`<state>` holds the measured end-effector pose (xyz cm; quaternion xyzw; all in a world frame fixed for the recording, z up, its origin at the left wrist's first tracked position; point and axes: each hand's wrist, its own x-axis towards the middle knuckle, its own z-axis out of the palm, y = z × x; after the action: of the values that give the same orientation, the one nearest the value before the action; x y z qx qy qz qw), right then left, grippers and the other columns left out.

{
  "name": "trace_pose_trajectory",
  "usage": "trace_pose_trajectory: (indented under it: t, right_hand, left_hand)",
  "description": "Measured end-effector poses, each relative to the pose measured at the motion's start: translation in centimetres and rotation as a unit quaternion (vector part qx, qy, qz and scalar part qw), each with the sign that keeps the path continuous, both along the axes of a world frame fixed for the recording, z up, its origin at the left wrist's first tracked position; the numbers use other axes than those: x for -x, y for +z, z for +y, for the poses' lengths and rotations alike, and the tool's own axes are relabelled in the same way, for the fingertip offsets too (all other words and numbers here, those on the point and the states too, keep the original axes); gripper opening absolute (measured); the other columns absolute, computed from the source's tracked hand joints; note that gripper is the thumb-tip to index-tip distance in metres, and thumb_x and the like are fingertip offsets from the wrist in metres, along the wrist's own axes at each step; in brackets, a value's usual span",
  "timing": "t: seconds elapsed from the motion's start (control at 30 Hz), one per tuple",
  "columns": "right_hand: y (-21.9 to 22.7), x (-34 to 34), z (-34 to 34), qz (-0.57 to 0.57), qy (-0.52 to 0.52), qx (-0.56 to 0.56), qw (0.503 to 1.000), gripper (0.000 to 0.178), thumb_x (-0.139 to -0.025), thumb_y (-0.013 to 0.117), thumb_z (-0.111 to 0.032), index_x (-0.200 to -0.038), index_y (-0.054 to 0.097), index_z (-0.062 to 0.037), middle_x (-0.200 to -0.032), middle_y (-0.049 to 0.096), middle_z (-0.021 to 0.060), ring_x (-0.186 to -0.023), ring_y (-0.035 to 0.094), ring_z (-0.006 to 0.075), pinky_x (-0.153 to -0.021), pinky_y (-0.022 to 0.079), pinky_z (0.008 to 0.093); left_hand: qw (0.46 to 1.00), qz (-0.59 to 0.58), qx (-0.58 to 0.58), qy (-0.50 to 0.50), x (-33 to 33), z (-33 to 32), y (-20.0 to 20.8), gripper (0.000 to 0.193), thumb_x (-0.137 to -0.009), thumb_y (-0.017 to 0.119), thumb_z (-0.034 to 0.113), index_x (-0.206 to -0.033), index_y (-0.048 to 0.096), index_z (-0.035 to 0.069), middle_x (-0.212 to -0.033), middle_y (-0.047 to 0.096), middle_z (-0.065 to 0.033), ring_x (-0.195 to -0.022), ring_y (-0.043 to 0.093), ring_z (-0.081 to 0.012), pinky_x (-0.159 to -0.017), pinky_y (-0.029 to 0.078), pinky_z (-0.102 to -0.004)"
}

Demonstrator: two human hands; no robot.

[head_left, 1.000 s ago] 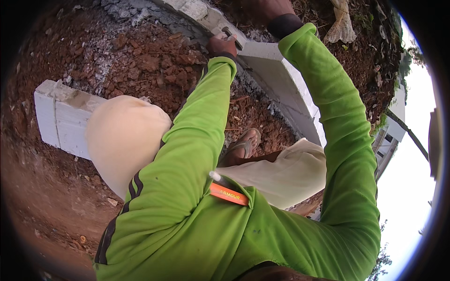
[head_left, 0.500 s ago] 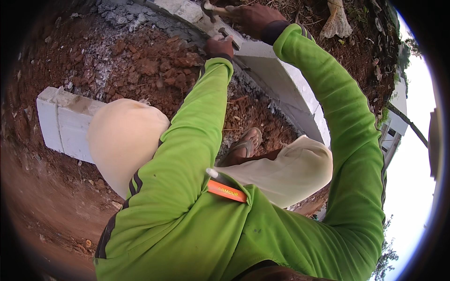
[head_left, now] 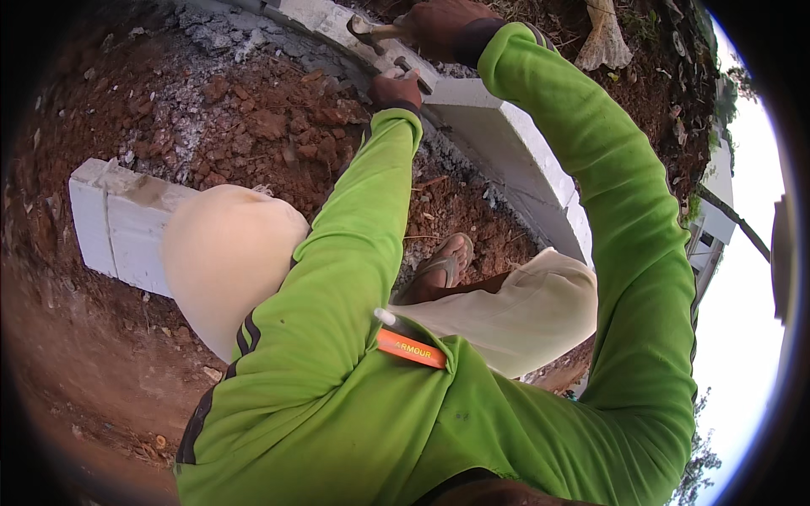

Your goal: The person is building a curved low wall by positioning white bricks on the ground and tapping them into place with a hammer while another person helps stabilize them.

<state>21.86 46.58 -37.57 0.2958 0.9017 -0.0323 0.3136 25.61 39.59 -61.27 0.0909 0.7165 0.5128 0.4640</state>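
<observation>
My right hand (head_left: 443, 25), at the end of a green sleeve, grips the wooden handle of a hammer (head_left: 371, 29) at the top of the view; its metal head points left. Just below it my left hand (head_left: 395, 88) is closed at the near end of a long white block (head_left: 515, 160) set in the red soil. A small grey metal tool (head_left: 415, 67) sticks out of that fist, its tip hidden. Grey mortar (head_left: 245, 38) lies along the line beyond the block.
A second white block (head_left: 118, 223) lies on the dirt at left, beside my pale trouser knee (head_left: 224, 253). My sandalled foot (head_left: 443, 266) stands on loose red earth (head_left: 278, 126). A building (head_left: 717, 228) and sky show at the right rim.
My right hand came down from the top edge into view with the hammer and moved left, closer to my left hand. The left hand stayed at the block's end.
</observation>
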Motion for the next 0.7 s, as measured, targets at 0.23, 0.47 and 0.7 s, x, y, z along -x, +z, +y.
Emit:
trace_pose_trajectory:
  t: [0.23,0.47,0.7]
  right_hand:
    - [-2.0,-2.9,0.2,0.178,0.016,-0.038,0.983,0.043,-0.097,0.045,-0.023,-0.140,0.052,-0.0207,-0.093,0.072,0.0195,-0.087,0.070,0.0375,-0.078,0.054,0.0518]
    - [3.7,1.5,-2.1,0.119,-0.134,-0.022,0.983,0.039,-0.096,0.049,-0.024,-0.134,0.057,-0.0190,-0.097,0.071,0.0186,-0.091,0.070,0.0373,-0.079,0.054,0.0517]
    - [-3.6,-2.5,0.9,0.002,0.038,0.010,0.999,0.033,-0.091,0.053,-0.019,-0.121,0.065,-0.0151,-0.086,0.070,0.0229,-0.081,0.069,0.0418,-0.074,0.054,0.0529]
  left_hand:
    - [0.999,-0.026,0.003,-0.024,-0.2,-0.2,-1.3,0.027,-0.080,0.083,0.020,-0.087,0.075,-0.004,-0.072,0.072,-0.0115,-0.063,0.067,-0.0184,-0.060,0.053,-0.0341]
    - [0.998,0.038,0.002,-0.043,0.3,-1.0,1.6,0.029,-0.080,0.082,0.019,-0.094,0.075,-0.006,-0.076,0.073,-0.0138,-0.062,0.067,-0.0192,-0.059,0.054,-0.0355]
    - [0.994,-0.069,-0.051,0.071,-0.4,-0.2,-4.2,0.025,-0.079,0.082,0.011,-0.093,0.073,-0.008,-0.074,0.071,-0.0134,-0.061,0.066,-0.0179,-0.056,0.052,-0.0314]
